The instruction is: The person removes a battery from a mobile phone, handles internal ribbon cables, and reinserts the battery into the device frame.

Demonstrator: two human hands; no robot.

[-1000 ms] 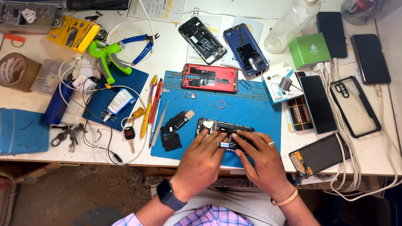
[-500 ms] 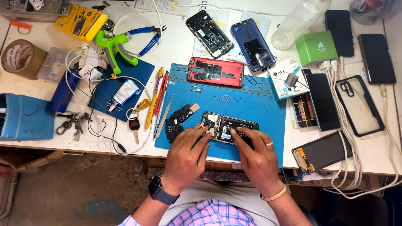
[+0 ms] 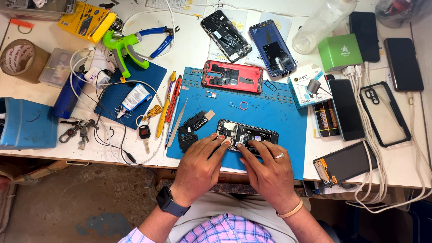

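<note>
An opened black phone (image 3: 252, 133) with its back off lies on the blue work mat (image 3: 279, 112) near the table's front edge. My left hand (image 3: 200, 164) rests on the mat with its fingertips touching the phone's left end. On the phone's lower edge lies my right hand (image 3: 267, 168), a ring on one finger, with fingertips pressing into the phone's middle. A black plastic cover piece (image 3: 188, 130) sits just left of the phone. What the fingertips pinch is too small to tell.
A red phone frame (image 3: 231, 76), a black opened phone (image 3: 225, 35) and a blue one (image 3: 272, 47) lie beyond the mat. Screwdrivers and tweezers (image 3: 170, 108) lie at the mat's left. Phones, a clear case (image 3: 384, 112), white cables (image 3: 373, 180) and boxes crowd the right.
Both hands have shifted slightly over the opened phone; the fingertips of my left hand now reach onto its left end. The view has moved a little.
</note>
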